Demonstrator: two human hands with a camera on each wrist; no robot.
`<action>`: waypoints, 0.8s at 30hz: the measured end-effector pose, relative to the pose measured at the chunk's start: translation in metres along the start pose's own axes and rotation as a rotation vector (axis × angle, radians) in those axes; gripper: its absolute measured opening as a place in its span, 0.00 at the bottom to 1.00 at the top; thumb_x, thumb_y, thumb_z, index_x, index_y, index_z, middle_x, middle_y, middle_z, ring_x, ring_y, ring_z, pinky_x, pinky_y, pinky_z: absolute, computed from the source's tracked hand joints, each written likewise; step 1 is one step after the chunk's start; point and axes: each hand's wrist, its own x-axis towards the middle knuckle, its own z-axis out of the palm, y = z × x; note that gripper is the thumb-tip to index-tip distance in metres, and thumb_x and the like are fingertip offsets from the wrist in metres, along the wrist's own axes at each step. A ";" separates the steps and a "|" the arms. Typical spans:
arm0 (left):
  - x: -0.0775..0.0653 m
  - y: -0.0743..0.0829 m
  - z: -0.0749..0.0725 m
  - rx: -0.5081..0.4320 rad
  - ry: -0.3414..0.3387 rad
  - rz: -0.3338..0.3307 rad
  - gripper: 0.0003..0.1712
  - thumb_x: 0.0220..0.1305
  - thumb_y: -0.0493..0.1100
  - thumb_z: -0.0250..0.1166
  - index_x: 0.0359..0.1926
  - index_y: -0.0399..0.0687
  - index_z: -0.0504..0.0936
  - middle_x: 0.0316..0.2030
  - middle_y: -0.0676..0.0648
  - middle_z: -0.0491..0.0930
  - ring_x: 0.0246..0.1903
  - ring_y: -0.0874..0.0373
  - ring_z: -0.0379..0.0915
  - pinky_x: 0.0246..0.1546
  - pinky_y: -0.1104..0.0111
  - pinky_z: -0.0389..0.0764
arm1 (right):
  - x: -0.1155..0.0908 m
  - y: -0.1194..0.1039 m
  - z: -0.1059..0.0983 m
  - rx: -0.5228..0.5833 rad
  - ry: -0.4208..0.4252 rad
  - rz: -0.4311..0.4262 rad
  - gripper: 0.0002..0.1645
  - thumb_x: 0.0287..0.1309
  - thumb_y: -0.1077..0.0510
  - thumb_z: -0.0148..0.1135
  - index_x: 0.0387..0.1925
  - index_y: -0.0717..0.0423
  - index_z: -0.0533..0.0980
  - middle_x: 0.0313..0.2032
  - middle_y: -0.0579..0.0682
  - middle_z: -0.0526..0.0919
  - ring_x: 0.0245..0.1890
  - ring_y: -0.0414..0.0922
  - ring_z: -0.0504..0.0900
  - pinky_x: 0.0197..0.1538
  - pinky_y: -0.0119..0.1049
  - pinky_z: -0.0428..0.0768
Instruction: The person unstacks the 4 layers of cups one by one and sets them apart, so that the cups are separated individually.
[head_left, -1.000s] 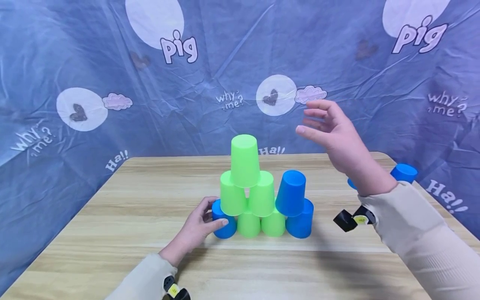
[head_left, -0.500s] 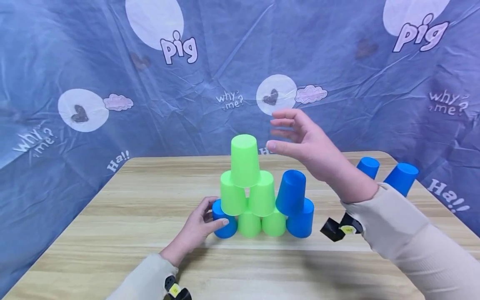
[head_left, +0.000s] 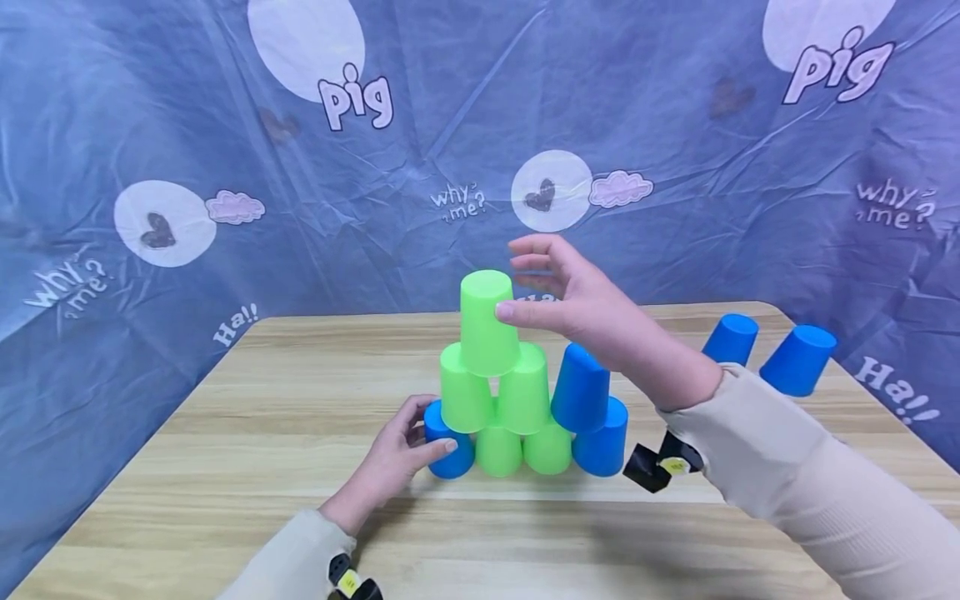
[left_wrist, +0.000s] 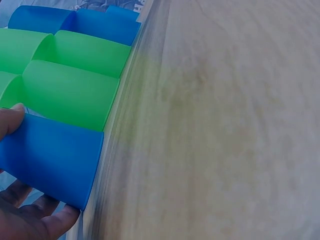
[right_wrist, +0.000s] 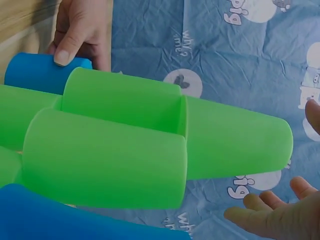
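Upside-down plastic cups stand stacked in a pyramid mid-table. At its bottom left, my left hand [head_left: 390, 458] holds a blue cup [head_left: 453, 465], thumb in front and fingers behind; the left wrist view shows this blue cup [left_wrist: 50, 160] between thumb and fingers. Beside the top green cup [head_left: 483, 333] is my right hand [head_left: 581, 304], fingers spread and holding nothing. Its thumb overlaps that cup in the head view, but the right wrist view shows a gap between the fingers and the green cup [right_wrist: 235, 140]. Below are two green cups [head_left: 465, 392] and a blue cup [head_left: 580, 392].
The bottom row also has two green cups [head_left: 498, 452] and a blue cup [head_left: 602, 450] at its right end. Two more blue cups [head_left: 798, 362] stand at the table's right, partly behind the right forearm. A blue printed cloth [head_left: 420, 100] hangs behind the wooden table [head_left: 300, 367].
My right hand has moved left and down, from above the table's right side to beside the top green cup. The left hand and the stack have stayed put.
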 end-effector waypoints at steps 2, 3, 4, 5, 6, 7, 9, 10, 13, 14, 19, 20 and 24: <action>-0.001 0.000 0.000 0.000 -0.001 -0.004 0.28 0.56 0.44 0.67 0.58 0.54 0.68 0.53 0.46 0.71 0.55 0.48 0.69 0.55 0.50 0.71 | 0.001 0.000 0.002 -0.003 -0.002 0.011 0.39 0.56 0.53 0.63 0.65 0.47 0.54 0.65 0.50 0.60 0.66 0.49 0.59 0.62 0.55 0.64; -0.001 0.000 0.000 -0.001 0.002 -0.006 0.28 0.56 0.44 0.67 0.57 0.54 0.68 0.53 0.46 0.71 0.55 0.48 0.69 0.55 0.49 0.70 | 0.002 0.000 0.003 -0.006 -0.001 0.014 0.40 0.56 0.53 0.63 0.65 0.47 0.54 0.64 0.50 0.60 0.66 0.49 0.59 0.62 0.55 0.64; -0.001 0.000 0.000 -0.002 0.004 -0.007 0.28 0.56 0.44 0.67 0.57 0.54 0.68 0.53 0.46 0.71 0.55 0.47 0.69 0.55 0.49 0.70 | 0.003 0.001 0.004 -0.008 0.001 0.017 0.40 0.55 0.53 0.64 0.65 0.46 0.54 0.64 0.50 0.60 0.66 0.49 0.60 0.62 0.55 0.65; -0.001 0.000 0.000 -0.003 0.007 -0.009 0.28 0.56 0.44 0.67 0.57 0.54 0.68 0.53 0.46 0.72 0.55 0.47 0.69 0.55 0.49 0.70 | 0.003 0.001 0.005 -0.010 0.003 0.020 0.41 0.55 0.52 0.64 0.66 0.46 0.54 0.64 0.50 0.60 0.66 0.49 0.60 0.61 0.55 0.65; -0.001 0.000 0.000 -0.003 0.010 -0.009 0.28 0.56 0.44 0.67 0.57 0.54 0.68 0.53 0.47 0.72 0.55 0.47 0.69 0.55 0.48 0.70 | 0.004 0.001 0.006 -0.010 0.006 0.021 0.41 0.55 0.52 0.64 0.66 0.46 0.54 0.64 0.50 0.60 0.65 0.49 0.61 0.61 0.55 0.65; 0.000 0.000 0.000 -0.003 0.012 -0.009 0.28 0.56 0.44 0.67 0.57 0.55 0.68 0.53 0.47 0.72 0.55 0.48 0.69 0.55 0.48 0.70 | 0.004 0.001 0.007 -0.008 0.007 0.021 0.41 0.55 0.53 0.64 0.66 0.46 0.54 0.64 0.51 0.61 0.65 0.50 0.61 0.61 0.55 0.66; 0.000 0.001 0.000 -0.003 0.015 -0.008 0.28 0.56 0.43 0.67 0.57 0.55 0.69 0.52 0.47 0.72 0.54 0.48 0.70 0.55 0.48 0.70 | 0.005 0.002 0.009 0.002 0.005 0.020 0.41 0.55 0.54 0.64 0.66 0.46 0.54 0.64 0.51 0.61 0.65 0.50 0.62 0.61 0.55 0.66; 0.000 0.001 0.000 -0.002 0.015 -0.009 0.28 0.56 0.43 0.67 0.57 0.55 0.68 0.52 0.47 0.72 0.54 0.48 0.70 0.55 0.48 0.70 | 0.005 0.002 0.010 0.008 0.003 0.019 0.41 0.55 0.54 0.64 0.66 0.46 0.54 0.64 0.51 0.60 0.64 0.51 0.62 0.60 0.55 0.66; 0.001 0.001 0.000 -0.001 0.015 -0.012 0.28 0.56 0.44 0.67 0.57 0.55 0.68 0.52 0.47 0.72 0.54 0.48 0.70 0.55 0.48 0.70 | 0.006 0.002 0.013 0.024 -0.007 0.018 0.42 0.54 0.56 0.64 0.66 0.46 0.53 0.64 0.51 0.60 0.64 0.51 0.63 0.60 0.55 0.67; 0.001 0.001 0.000 -0.001 0.014 -0.013 0.28 0.56 0.44 0.67 0.57 0.54 0.68 0.53 0.47 0.72 0.54 0.48 0.70 0.55 0.48 0.70 | 0.007 0.002 0.014 0.028 -0.011 0.018 0.42 0.54 0.56 0.64 0.66 0.47 0.53 0.64 0.52 0.60 0.64 0.52 0.63 0.59 0.55 0.68; 0.001 0.001 0.000 0.004 -0.002 -0.013 0.28 0.56 0.44 0.67 0.58 0.54 0.67 0.53 0.46 0.71 0.55 0.47 0.70 0.56 0.48 0.69 | 0.010 0.003 0.019 0.043 -0.026 0.027 0.44 0.53 0.59 0.65 0.67 0.48 0.52 0.63 0.54 0.60 0.62 0.54 0.65 0.57 0.54 0.70; 0.001 0.001 0.000 0.006 -0.005 -0.013 0.29 0.57 0.44 0.67 0.58 0.54 0.67 0.53 0.46 0.71 0.55 0.47 0.69 0.56 0.48 0.69 | 0.010 0.004 0.019 0.042 -0.031 0.031 0.45 0.53 0.59 0.65 0.67 0.48 0.51 0.62 0.55 0.61 0.61 0.54 0.66 0.56 0.54 0.71; 0.001 0.000 -0.001 0.012 -0.012 -0.013 0.29 0.57 0.45 0.66 0.58 0.54 0.67 0.54 0.46 0.71 0.56 0.47 0.69 0.56 0.48 0.69 | 0.012 0.006 0.022 0.036 -0.052 0.047 0.46 0.52 0.60 0.66 0.67 0.47 0.51 0.59 0.55 0.63 0.60 0.54 0.68 0.55 0.53 0.72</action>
